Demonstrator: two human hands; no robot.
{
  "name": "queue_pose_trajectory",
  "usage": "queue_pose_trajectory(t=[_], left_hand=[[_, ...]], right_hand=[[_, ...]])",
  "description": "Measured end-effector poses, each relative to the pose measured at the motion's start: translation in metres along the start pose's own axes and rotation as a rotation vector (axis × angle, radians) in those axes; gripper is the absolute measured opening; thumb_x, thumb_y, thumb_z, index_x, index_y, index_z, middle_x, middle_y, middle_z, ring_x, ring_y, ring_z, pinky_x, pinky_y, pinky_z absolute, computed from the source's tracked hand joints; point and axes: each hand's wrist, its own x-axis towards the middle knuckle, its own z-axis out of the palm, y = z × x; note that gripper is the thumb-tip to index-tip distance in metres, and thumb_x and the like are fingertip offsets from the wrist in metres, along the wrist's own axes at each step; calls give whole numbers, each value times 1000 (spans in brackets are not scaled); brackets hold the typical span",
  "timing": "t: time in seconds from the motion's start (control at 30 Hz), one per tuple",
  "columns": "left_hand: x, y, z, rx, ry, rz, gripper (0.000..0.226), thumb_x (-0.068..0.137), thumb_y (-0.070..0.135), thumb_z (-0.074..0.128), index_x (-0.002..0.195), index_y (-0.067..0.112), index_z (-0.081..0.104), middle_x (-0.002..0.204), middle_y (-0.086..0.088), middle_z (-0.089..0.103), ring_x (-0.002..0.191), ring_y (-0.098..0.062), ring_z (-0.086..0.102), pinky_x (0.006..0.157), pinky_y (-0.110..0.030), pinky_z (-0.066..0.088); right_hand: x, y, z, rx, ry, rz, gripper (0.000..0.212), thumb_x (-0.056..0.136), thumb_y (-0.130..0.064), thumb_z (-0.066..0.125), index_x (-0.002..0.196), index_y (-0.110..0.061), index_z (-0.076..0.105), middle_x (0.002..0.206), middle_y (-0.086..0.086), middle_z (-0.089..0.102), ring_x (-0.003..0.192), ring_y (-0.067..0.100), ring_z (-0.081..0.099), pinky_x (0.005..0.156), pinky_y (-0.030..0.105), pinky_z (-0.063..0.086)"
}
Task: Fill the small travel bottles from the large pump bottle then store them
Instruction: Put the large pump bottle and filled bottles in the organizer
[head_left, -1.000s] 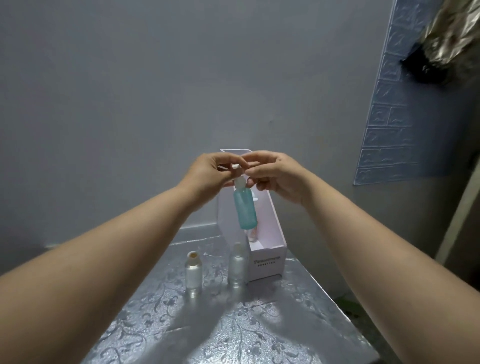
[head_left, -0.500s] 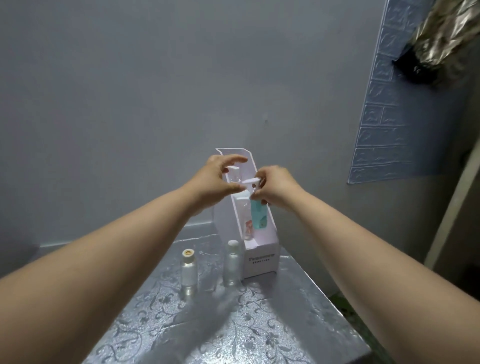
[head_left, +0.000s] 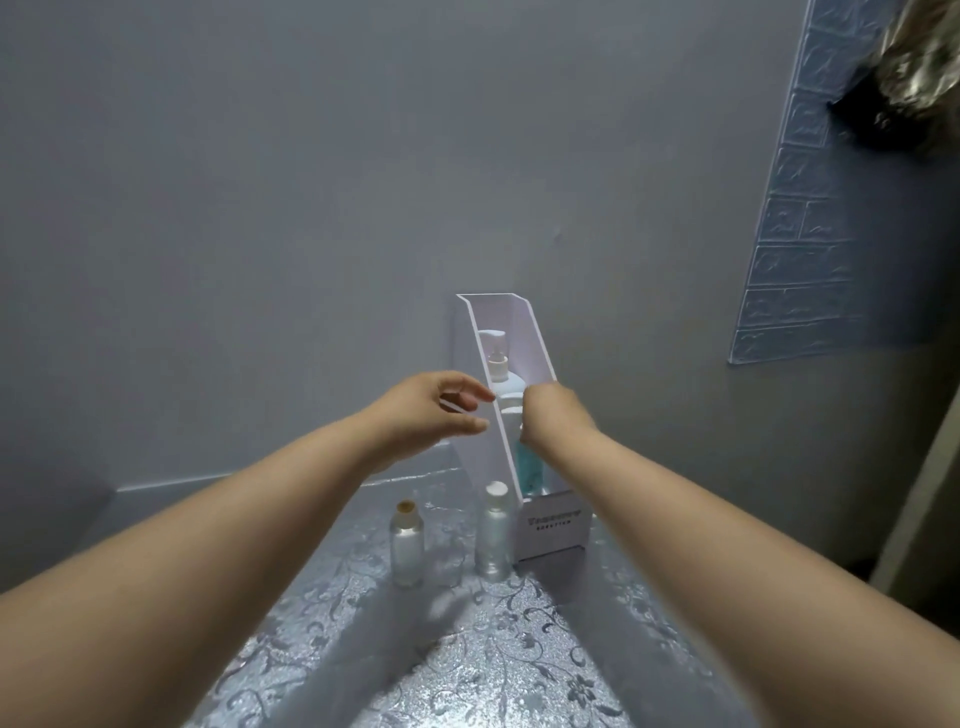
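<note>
A tall white storage box (head_left: 551, 526) stands at the back of the silver patterned table (head_left: 467, 665). Inside it, my right hand (head_left: 556, 413) grips the top of a small teal travel bottle (head_left: 529, 465) that reaches down into the box. Behind it in the box stands the large pump bottle (head_left: 503, 374), white with a pump head. My left hand (head_left: 436, 410) hovers just left of the box's side wall with its fingers relaxed, holding nothing. Two clear travel bottles stand on the table left of the box: one with an uncapped neck (head_left: 407, 545), one with a white cap (head_left: 492, 535).
A grey wall rises right behind the table. A blue brick-pattern panel (head_left: 810, 234) covers the wall at the right. The table's right edge drops off close to the box.
The teal bottle has gone from held up between both hands down into the white box. My left hand has let go of it and moved to the left of the box.
</note>
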Motion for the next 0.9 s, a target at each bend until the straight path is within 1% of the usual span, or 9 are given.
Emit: queue_pose_trajectory(t=[0.13, 0.3, 0.43, 0.5, 0.57, 0.63, 0.7, 0.8, 0.9], left_hand=[[-4, -9, -4, 42, -23, -22, 26, 84, 19, 73, 107, 28, 66, 110, -2, 64, 97, -14, 64, 74, -11, 46], [-12, -17, -10, 234, -60, -60, 28, 81, 29, 76, 108, 28, 65, 110, 0, 66, 99, -15, 65, 85, -22, 47], [-22, -20, -14, 514, -272, -163, 53, 70, 45, 81, 117, 30, 61, 110, 7, 62, 99, -13, 62, 90, -25, 47], [-28, -21, -14, 630, -383, -230, 60, 68, 46, 82, 121, 30, 58, 108, 9, 58, 96, -14, 61, 83, -24, 47], [-32, -23, -12, 674, -418, -270, 56, 69, 41, 83, 118, 28, 60, 100, 8, 57, 80, -13, 60, 69, -20, 50], [-32, -28, -11, 721, -392, -261, 43, 71, 34, 83, 108, 28, 64, 93, 7, 59, 65, -8, 59, 62, -17, 51], [-31, -32, -10, 736, -360, -252, 32, 73, 28, 83, 99, 28, 66, 87, 7, 63, 57, -3, 60, 63, -17, 52], [-29, -32, -7, 709, -332, -246, 27, 74, 24, 82, 98, 24, 70, 78, 11, 64, 53, 2, 59, 57, -12, 47], [-26, -23, -9, 738, -249, -184, 21, 75, 29, 80, 94, 22, 71, 75, 5, 69, 52, 0, 58, 52, -13, 40]], right_hand=[[-4, 1, -8, 50, 41, -5, 22, 87, -6, 57, 109, -6, 55, 113, 15, 60, 105, 35, 59, 74, 32, 43], [-27, -11, -31, 116, 132, -169, 18, 86, -22, 58, 103, -19, 62, 102, 8, 63, 100, 30, 60, 76, 30, 45], [-53, -25, -35, 41, -255, -426, 31, 80, -32, 70, 109, -22, 67, 90, -5, 58, 87, 17, 57, 75, 23, 44], [-60, -26, -30, -103, -345, -466, 37, 78, -27, 73, 114, -19, 66, 101, 0, 63, 94, 21, 59, 77, 25, 45], [-63, -26, -25, -164, -341, -483, 34, 81, -19, 71, 115, -14, 65, 110, 4, 66, 95, 22, 59, 74, 24, 42], [-64, -24, -23, -140, -334, -475, 30, 85, -14, 67, 115, -13, 65, 113, 6, 67, 92, 21, 58, 72, 21, 37], [-66, -23, -23, -100, -331, -463, 29, 87, -12, 65, 115, -12, 66, 113, 6, 68, 97, 22, 61, 72, 19, 36], [-68, -19, -24, -29, -284, -453, 26, 86, -12, 64, 111, -11, 69, 109, 7, 69, 102, 24, 63, 73, 19, 37], [-63, -15, -45, 96, -125, -402, 24, 88, -15, 60, 111, -13, 69, 109, 7, 67, 102, 25, 61, 73, 18, 35]])
